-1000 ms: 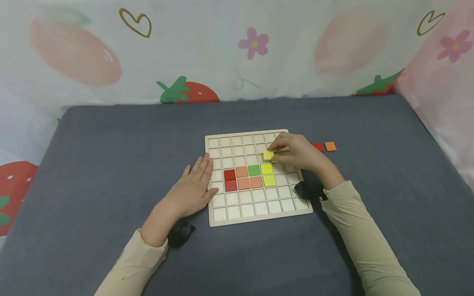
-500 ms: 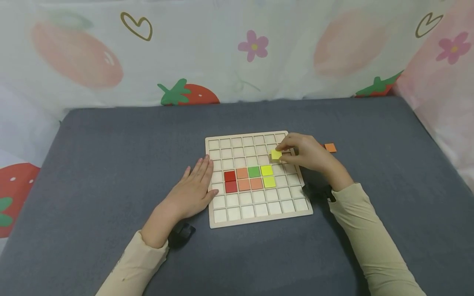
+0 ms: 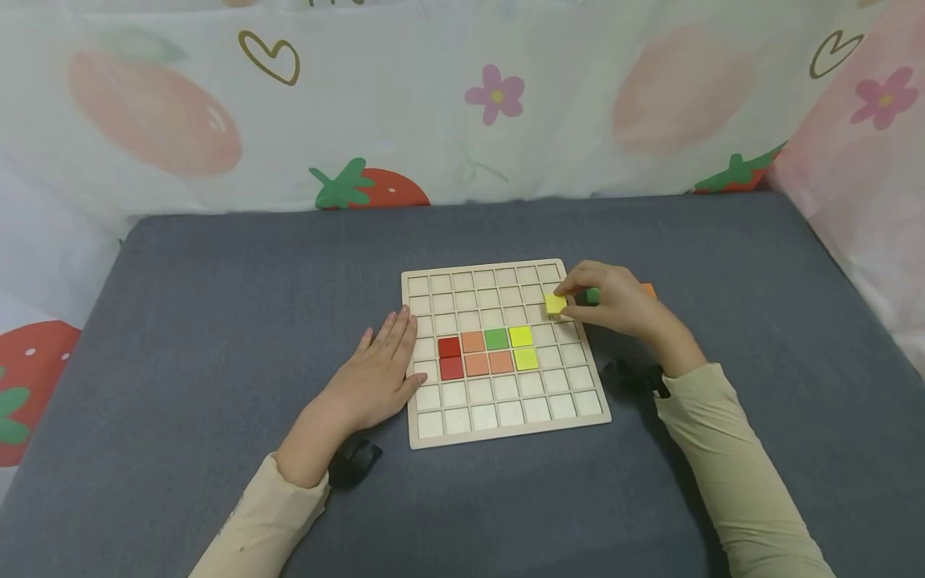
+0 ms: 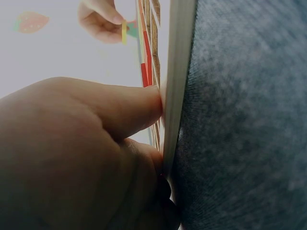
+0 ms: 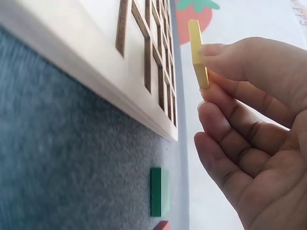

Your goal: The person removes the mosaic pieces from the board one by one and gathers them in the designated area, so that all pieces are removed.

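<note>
A pale wooden grid board (image 3: 484,414) lies on the table in the head view. In its middle cells sit red tiles (image 3: 450,348), salmon tiles (image 3: 473,342), a green tile (image 3: 496,339) and yellow tiles (image 3: 526,359). My left hand (image 3: 372,377) rests with straight fingers along the board's left edge; the left wrist view shows its thumb (image 4: 139,108) touching the rim. Over the board's right side, my right hand (image 3: 614,301) pinches another yellow tile (image 3: 555,304) between thumb and finger. The right wrist view shows this yellow tile (image 5: 195,50) upright, apart from the board.
Loose tiles lie right of the board: a green tile (image 3: 592,295) and an orange tile (image 3: 648,290), both partly behind my right hand. A red tile (image 5: 164,225) peeks in at the right wrist view's bottom. A printed curtain (image 3: 549,160) hangs behind the grey table (image 3: 253,265).
My right hand has moved right across the board, carrying the pinched yellow tile, and now covers more of the loose tiles. My left hand has stayed on the board's left edge.
</note>
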Action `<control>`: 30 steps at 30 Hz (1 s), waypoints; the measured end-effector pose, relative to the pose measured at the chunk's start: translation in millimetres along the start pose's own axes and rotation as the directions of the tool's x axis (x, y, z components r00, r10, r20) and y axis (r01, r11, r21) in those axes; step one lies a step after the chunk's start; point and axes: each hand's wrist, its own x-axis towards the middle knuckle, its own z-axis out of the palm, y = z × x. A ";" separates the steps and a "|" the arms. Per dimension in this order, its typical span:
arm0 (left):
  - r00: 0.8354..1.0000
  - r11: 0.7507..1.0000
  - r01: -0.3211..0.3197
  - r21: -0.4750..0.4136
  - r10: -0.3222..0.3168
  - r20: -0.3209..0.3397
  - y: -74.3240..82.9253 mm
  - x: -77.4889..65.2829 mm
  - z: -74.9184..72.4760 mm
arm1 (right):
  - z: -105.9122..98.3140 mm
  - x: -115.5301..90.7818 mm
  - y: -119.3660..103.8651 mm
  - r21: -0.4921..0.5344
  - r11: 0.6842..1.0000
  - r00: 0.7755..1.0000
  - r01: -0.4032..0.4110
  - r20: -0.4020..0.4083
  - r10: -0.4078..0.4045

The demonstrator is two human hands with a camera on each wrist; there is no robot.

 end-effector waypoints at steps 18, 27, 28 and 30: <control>1.000 1.000 -0.009 -0.002 0.009 -0.004 -0.4 1.0 3.5 | -12.6 -15.3 12.2 -0.026 0.997 0.997 -0.074 -0.036 0.073; 1.000 1.000 -0.017 -0.001 0.017 0.008 -0.9 1.0 1.5 | -20.4 -20.6 14.0 0.001 0.996 0.995 -0.087 -0.048 0.087; 1.000 1.000 -0.016 0.000 0.016 0.008 -0.9 1.1 1.3 | -21.7 -21.5 14.2 0.005 0.995 0.994 -0.095 -0.048 0.095; 1.000 1.000 -0.016 -0.001 0.016 0.007 -0.9 1.1 0.9 | -24.2 -22.9 15.0 0.011 0.994 0.993 -0.106 -0.053 0.107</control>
